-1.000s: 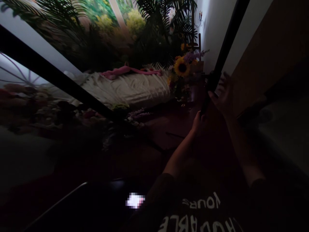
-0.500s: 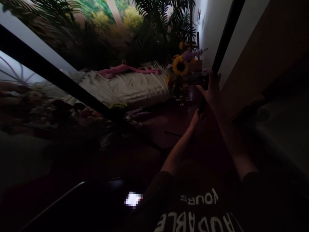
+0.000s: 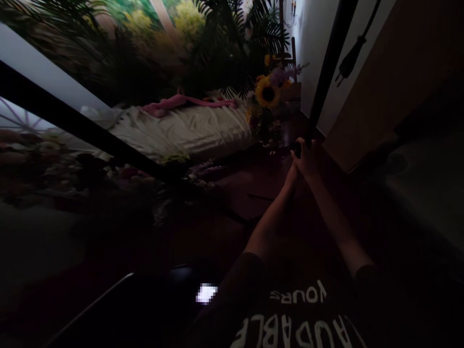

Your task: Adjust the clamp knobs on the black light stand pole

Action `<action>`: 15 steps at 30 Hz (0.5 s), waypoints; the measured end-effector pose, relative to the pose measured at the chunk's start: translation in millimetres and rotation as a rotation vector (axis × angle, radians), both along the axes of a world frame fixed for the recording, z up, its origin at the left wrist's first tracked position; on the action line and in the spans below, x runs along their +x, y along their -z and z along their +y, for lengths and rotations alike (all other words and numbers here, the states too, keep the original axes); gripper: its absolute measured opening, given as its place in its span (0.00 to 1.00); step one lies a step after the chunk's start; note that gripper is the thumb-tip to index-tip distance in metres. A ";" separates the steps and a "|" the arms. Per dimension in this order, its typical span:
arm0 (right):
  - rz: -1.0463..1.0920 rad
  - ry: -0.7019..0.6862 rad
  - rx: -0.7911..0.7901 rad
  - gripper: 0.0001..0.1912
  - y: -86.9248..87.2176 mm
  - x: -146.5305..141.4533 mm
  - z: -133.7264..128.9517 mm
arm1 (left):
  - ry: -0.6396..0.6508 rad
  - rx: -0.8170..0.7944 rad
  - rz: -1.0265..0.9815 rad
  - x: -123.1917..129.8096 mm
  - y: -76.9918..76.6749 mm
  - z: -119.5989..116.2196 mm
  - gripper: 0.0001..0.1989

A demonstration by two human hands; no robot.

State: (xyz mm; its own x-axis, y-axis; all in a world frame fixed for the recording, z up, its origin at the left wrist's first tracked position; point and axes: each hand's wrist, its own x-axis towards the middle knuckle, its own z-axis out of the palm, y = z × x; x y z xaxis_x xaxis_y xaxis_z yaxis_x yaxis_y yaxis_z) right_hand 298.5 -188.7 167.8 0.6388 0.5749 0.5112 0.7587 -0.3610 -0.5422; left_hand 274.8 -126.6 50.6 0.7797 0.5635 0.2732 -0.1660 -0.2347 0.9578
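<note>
In the dim room, a black pole slants down from the top right toward my two hands. My right hand is closed around the pole's lower part, at a dark fitting. Just below it my left hand grips the same pole, its fingers mostly lost in shadow. A black power plug on a cable hangs beside the pole, against the pale wall. Sunflowers stand just beyond my hands.
A second black pole crosses the left side. Behind it are a bench with cream cloth, a pink plush toy and flowers. A dark glossy surface lies at the lower left.
My right hand has moved down the pole, close to my left hand, and its fingers have drawn in. The power plug has come into view at the upper right.
</note>
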 end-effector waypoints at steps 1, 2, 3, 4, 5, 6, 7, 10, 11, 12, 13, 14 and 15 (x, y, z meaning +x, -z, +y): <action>-0.008 -0.047 -0.014 0.24 1.5 3.9 -2.6 | 0.008 0.015 0.007 -0.7 0.3 -0.4 0.29; -0.018 -0.103 -0.022 0.26 4.7 7.9 -6.7 | 0.016 0.030 0.015 -1.6 0.5 -0.8 0.28; -0.025 -0.160 -0.019 0.27 9.8 11.8 -12.3 | 0.021 0.042 0.024 -2.7 0.7 -1.4 0.27; -0.028 -0.207 0.002 0.29 16.7 15.3 -19.3 | 0.016 0.043 0.037 -3.8 0.8 -2.0 0.25; -0.022 -0.238 0.038 0.30 25.2 18.3 -27.3 | 0.007 0.046 0.053 -4.8 1.0 -2.7 0.24; -0.008 -0.250 0.083 0.30 34.8 20.8 -35.9 | -0.008 0.053 0.072 -5.7 1.2 -3.5 0.23; 0.017 -0.248 0.125 0.31 45.0 22.8 -44.9 | -0.024 0.061 0.092 -6.3 1.6 -4.2 0.23; 0.132 -0.207 0.174 0.33 73.0 25.3 -70.1 | -0.071 0.091 0.130 -6.6 3.0 -6.2 0.22; 0.177 -0.191 0.167 0.34 80.2 25.1 -77.1 | -0.081 0.097 0.136 -6.2 3.4 -6.7 0.21; 0.221 -0.174 0.160 0.35 85.9 24.5 -82.9 | -0.084 0.099 0.138 -5.8 3.8 -7.1 0.20; 0.260 -0.154 0.159 0.35 90.2 23.8 -87.6 | -0.083 0.099 0.139 -5.4 4.1 -7.4 0.20; 0.292 -0.128 0.163 0.36 93.3 23.0 -91.0 | -0.082 0.097 0.141 -5.0 4.3 -7.6 0.19; 0.319 -0.103 0.167 0.36 95.5 22.5 -93.0 | -0.083 0.095 0.143 -4.7 4.4 -7.8 0.19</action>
State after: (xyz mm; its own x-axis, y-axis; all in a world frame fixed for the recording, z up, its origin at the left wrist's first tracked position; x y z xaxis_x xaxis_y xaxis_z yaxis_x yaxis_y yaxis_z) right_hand 321.0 -281.7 72.3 0.7244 0.5696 0.3883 0.5701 -0.1784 -0.8020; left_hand 270.2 -134.4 46.2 0.7662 0.6045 0.2180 -0.0058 -0.3326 0.9430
